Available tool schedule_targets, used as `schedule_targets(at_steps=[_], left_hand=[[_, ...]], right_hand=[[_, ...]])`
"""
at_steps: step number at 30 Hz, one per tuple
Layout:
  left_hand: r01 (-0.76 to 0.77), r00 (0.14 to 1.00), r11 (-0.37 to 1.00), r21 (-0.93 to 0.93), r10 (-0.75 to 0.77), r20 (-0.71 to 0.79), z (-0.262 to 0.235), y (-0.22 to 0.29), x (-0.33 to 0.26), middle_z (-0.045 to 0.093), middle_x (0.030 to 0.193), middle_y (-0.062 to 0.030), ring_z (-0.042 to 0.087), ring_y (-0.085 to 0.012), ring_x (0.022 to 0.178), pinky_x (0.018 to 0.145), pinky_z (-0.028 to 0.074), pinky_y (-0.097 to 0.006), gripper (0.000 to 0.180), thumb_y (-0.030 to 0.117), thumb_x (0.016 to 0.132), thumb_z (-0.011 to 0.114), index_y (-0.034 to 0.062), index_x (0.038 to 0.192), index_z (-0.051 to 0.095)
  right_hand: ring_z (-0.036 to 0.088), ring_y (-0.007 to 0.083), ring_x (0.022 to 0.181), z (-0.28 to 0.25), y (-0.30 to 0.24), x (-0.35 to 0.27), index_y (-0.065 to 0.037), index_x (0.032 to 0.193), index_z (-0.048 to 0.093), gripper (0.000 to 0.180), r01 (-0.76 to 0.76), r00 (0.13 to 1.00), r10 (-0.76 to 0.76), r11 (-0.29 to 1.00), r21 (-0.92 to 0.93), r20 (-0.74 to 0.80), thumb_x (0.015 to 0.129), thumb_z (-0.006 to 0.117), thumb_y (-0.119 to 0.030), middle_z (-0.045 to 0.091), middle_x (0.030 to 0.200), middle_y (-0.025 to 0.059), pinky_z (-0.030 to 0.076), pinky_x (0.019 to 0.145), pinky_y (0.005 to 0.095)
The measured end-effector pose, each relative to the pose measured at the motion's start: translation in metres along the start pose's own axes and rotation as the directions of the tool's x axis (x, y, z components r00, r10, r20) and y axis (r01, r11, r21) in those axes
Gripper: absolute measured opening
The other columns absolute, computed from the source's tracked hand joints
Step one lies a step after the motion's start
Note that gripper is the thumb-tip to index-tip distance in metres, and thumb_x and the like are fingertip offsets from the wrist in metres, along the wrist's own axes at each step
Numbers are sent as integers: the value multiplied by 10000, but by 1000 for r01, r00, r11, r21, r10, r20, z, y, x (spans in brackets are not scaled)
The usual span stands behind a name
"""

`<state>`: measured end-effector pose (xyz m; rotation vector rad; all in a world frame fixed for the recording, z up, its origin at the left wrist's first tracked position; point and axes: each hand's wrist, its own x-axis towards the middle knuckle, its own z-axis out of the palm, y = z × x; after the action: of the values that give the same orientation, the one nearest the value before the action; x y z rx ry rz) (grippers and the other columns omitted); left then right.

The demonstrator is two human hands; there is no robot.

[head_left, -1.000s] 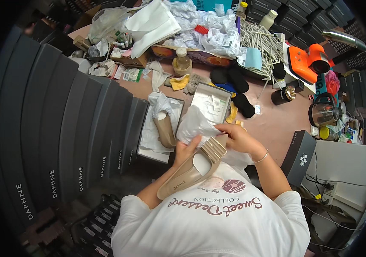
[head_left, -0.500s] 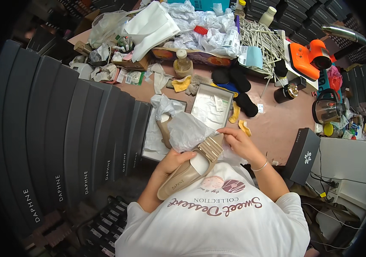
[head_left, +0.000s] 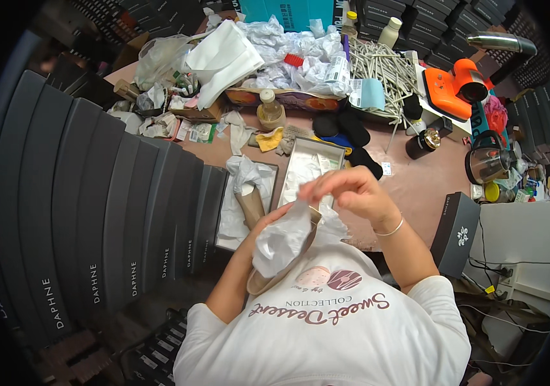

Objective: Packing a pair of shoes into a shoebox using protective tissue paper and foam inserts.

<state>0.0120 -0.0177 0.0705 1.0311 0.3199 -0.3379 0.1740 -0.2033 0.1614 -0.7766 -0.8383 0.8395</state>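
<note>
A beige slide shoe (head_left: 259, 282) is in front of my chest, with white tissue paper (head_left: 281, 241) draped over most of its upper. My left hand (head_left: 274, 219) is closed on the shoe from the left, its fingers largely behind the paper. Over the shoe's far end hovers my right hand (head_left: 352, 192), thumb and fingers apart, the blurred fingertips at the paper's top edge. Just beyond my left hand, a second beige shoe (head_left: 250, 207) lies in tissue inside an open shoebox (head_left: 274, 181). Beside it sits another open box part (head_left: 336, 151) with white paper in it.
Stacked dark shoeboxes (head_left: 82, 212) wall off the left side. One dark shoebox (head_left: 452, 235) stands at the right. Across the table are a glue bottle (head_left: 270, 110), black pads (head_left: 354, 128), a black jar (head_left: 421, 144), an orange device (head_left: 449, 93) and a glass pot (head_left: 486, 164).
The tissue paper has come over the shoe, covering the metallic strap piece seen before. My right hand has risen off the shoe's far end, and its fingers have spread.
</note>
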Motion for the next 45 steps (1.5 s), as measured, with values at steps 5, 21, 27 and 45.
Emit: schedule_targets(at_steps=[5,21,27,45], left_hand=[[128,985,991,-34,-131,-112,24,21,-13,559,1190,-87,527,-177,1072,925,414,-289,411,102,849,559,-12,1241,510],[-318,947,919,234,320,31,2,-16,0,530,1235,-81,493,-141,1127,960,396,-277,436,128,898,560,24,1310,462],[-299,932,952,59,305,-196,-2,-16,2,553,1229,-121,583,-170,1057,907,481,-290,523,-23,849,531,-11,1355,396],[-39,975,974,-224,86,205,-16,-3,-6,316,1435,-127,366,-189,1284,1045,324,-294,777,148,801,605,1,1449,204]], right_hand=[[555,181,1067,-53,46,-42,-10,1240,542,473,-409,909,371,696,-591,-191,821,685,-177,609,1161,118,403,953,282],[549,240,987,8,16,-8,-81,1223,537,546,12,990,117,471,-882,76,701,698,-78,614,1005,71,376,927,380],[508,182,831,37,50,-29,-78,941,649,231,240,954,182,15,-971,239,737,564,-146,530,799,24,359,726,316],[500,206,803,35,64,-42,-44,921,661,249,73,976,208,-67,-995,58,716,559,-138,531,789,41,362,744,332]])
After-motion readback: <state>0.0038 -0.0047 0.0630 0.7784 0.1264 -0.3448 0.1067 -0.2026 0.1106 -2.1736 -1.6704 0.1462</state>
